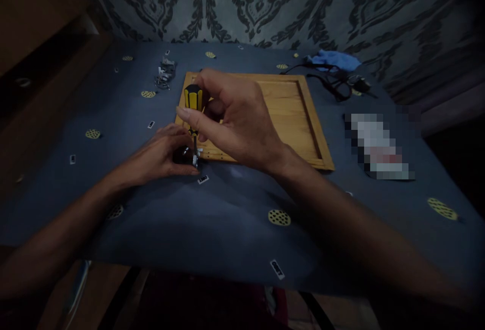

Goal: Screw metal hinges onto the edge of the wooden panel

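Note:
My right hand [235,118] grips a screwdriver [193,98] by its yellow and black handle, its shaft pointing down. The tip meets a small metal hinge [195,160] at the near left corner of a framed wooden panel [288,112]. My left hand [166,153] is closed around that corner, thumb and fingers holding the hinge against the panel's edge. Part of the hinge is hidden by my fingers. The panel lies flat on the table, and my right hand covers part of its left side.
More metal hinges [164,73] lie in a small pile at the far left. Glasses [335,87], a blue cloth [333,60] and a dark object with metal [359,83] sit at the back right. A blurred-out item [379,145] lies to the right on the patterned tablecloth [227,229].

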The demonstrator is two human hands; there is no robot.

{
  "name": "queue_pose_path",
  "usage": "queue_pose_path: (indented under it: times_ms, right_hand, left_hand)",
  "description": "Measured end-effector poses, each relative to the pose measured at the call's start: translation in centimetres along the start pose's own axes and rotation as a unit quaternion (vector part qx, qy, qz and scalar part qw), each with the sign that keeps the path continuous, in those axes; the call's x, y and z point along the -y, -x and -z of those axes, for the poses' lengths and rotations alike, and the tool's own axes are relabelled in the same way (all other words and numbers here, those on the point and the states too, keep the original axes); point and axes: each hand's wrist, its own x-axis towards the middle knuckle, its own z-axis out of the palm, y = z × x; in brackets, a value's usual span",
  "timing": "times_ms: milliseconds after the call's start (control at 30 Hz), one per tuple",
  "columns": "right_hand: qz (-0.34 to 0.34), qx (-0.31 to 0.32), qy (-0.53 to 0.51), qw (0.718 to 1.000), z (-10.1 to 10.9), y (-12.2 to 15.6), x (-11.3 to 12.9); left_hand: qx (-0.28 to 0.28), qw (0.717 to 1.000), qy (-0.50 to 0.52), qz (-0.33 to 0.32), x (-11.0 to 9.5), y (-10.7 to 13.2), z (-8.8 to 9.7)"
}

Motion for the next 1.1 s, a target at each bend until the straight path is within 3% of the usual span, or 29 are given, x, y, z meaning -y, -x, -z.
queue_pose_path:
  times_ms: [433,667,1100]
  right_hand:
    - [0.042,-0.017,0.056,0.997,-0.04,-0.19,0.02]
    - [-0.011,0.007,0.049,0.999,0.11,-0.18,0.52]
    - [-0.025,-0.007,0.042,0.999,0.65,-0.24,0.59]
  left_hand:
    - [0.005,1.0,-0.015,0.003,-0.14,-0.06,0.13]
    - [0.002,1.0,-0.006,0.008,-0.02,0.06,0.12]
    - [0.007,1.0,-0.011,0.007,0.03,0.09,0.15]
